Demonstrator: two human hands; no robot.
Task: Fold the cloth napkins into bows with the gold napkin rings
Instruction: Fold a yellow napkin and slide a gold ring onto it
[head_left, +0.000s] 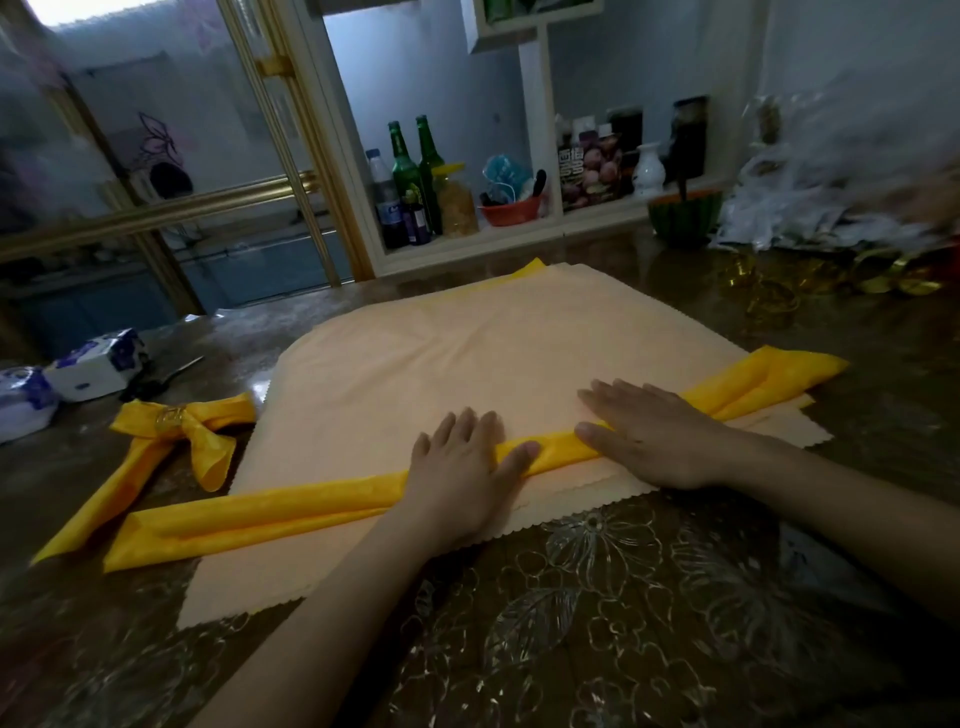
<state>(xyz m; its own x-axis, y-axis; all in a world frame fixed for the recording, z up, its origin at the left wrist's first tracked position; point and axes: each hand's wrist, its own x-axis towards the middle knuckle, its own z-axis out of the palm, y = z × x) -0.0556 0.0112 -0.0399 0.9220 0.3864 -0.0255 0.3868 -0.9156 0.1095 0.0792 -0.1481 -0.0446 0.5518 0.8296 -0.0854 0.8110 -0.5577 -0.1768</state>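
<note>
1. On my feed the yellow napkin (291, 512) lay folded into a long narrow band. It ran slantwise across the near part of a stack of peach napkins (415, 353), with both ends reaching past the stack's edges.
2. I saw the left hand (462, 467) pressed flat on the band's middle, fingers straight and close together, gripping nothing.
3. The right hand (654, 436) lay flat just beside it, fingers straight and slightly spread over the band and the peach cloth.
4. To the left, on the table (623, 597), a finished yellow bow (192, 431) sat cinched by a gold ring (170, 415).
5. Far right, loose gold rings (769, 301) looked blurred to me.
6. Tissue packs (98, 358) and scissors (166, 376) lay far left, and green bottles (415, 166) stood on the shelf behind.
</note>
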